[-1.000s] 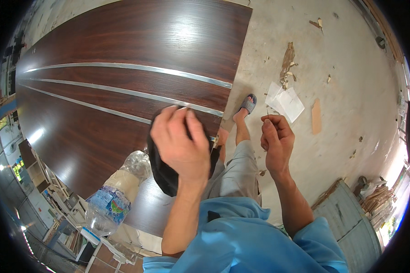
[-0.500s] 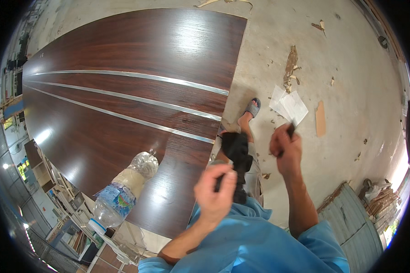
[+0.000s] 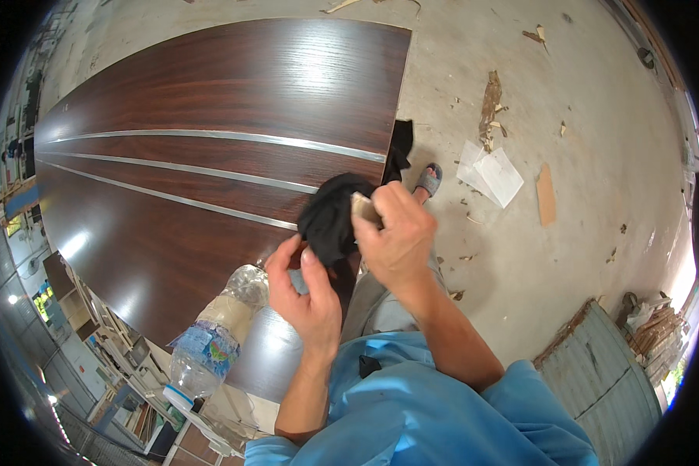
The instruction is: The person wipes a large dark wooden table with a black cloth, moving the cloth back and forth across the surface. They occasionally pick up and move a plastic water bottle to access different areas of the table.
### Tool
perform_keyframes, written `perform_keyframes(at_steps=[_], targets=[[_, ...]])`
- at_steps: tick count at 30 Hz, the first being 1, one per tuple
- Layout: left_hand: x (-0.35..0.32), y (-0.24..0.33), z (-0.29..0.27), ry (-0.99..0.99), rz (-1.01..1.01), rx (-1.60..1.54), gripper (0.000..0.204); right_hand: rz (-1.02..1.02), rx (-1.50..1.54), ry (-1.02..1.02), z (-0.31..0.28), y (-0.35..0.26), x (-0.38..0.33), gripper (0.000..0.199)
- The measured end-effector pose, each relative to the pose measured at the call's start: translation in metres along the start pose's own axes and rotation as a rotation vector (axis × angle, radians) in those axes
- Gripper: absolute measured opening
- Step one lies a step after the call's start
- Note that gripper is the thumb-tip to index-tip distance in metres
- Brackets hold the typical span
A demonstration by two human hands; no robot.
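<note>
A bunched black cloth (image 3: pixel 330 221) lies over the near right edge of the dark brown wood-grain panel (image 3: pixel 186 85). My left hand (image 3: pixel 307 299) is at the cloth's near side, its thumb and fingers apart and their tips at the fabric. Closed into a fist, my right hand (image 3: pixel 400 237) grips a small pale beige piece (image 3: pixel 363 210) right beside the cloth; what kind of piece it is does not show. More black fabric (image 3: pixel 400 147) hangs past the panel's right edge. Three silvery strips run along the panel.
A large clear plastic bottle (image 3: pixel 210 342) with a blue cap lies at the panel's near left edge. White sheets (image 3: pixel 495 175), a brown strip (image 3: pixel 547 194) and torn scraps lie on the concrete floor. A grey corrugated sheet (image 3: pixel 598 361) stands at the lower right.
Both hands have moved left and come together at the panel's edge. The black cloth, earlier hanging before my body, is now bunched over the panel.
</note>
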State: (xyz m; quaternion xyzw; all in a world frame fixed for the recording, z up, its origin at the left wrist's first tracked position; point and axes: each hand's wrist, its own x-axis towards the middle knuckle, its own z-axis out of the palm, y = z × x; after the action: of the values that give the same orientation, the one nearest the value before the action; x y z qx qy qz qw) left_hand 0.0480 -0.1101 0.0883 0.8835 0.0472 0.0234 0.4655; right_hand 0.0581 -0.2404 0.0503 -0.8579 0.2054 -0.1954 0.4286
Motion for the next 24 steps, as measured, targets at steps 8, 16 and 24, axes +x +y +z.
perform_keyframes(at_steps=[8, 16, 24], targets=[[0.054, 0.028, 0.02, -0.321, -0.29, -0.099, 0.02, 0.219, 0.055, 0.072, -0.019, 0.087, -0.054, 0.023], [0.083, 0.033, 0.031, -0.64, -0.303, 0.14, 0.017, 0.948, 0.191, 0.203, -0.107, 0.21, -0.105, 0.015], [0.089, 0.045, 0.036, -0.703, -0.352, 0.19, 0.019, 0.933, 0.243, 0.105, -0.075, 0.186, -0.101, 0.015]])
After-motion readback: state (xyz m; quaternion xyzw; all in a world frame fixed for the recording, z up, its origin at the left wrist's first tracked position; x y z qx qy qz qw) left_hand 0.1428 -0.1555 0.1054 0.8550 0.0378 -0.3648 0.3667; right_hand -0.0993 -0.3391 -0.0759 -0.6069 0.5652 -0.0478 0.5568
